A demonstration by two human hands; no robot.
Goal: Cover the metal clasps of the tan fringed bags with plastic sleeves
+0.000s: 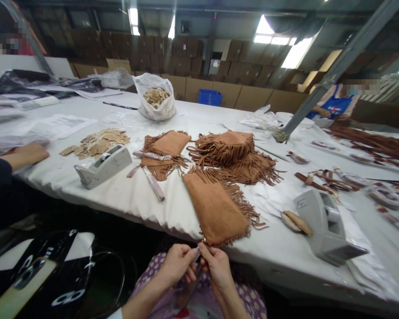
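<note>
At the table's front edge lies a tan fringed suede bag (216, 208), its near corner with a small metal clasp pointing at me. Just below that corner, my left hand (179, 263) pinches a narrow strap (198, 257) that seems partly wrapped in pale paper. My right hand (217, 263) has thumb and forefinger closed on the same strap, close to the clasp. The strap's lower part hangs toward my lap and is blurred. Beyond sit another fringed bag (169, 144), a stack of fringed bags (232, 144) and a loose wrapped strap (154, 184).
Grey tape dispensers stand left (106, 166) and right (322, 226). Tan tags (99, 142) lie piled near a white plastic bag (158, 110) of more pieces. A co-worker's hand (28, 155) rests at left; another person (335, 104) works behind the slanted metal post (314, 104).
</note>
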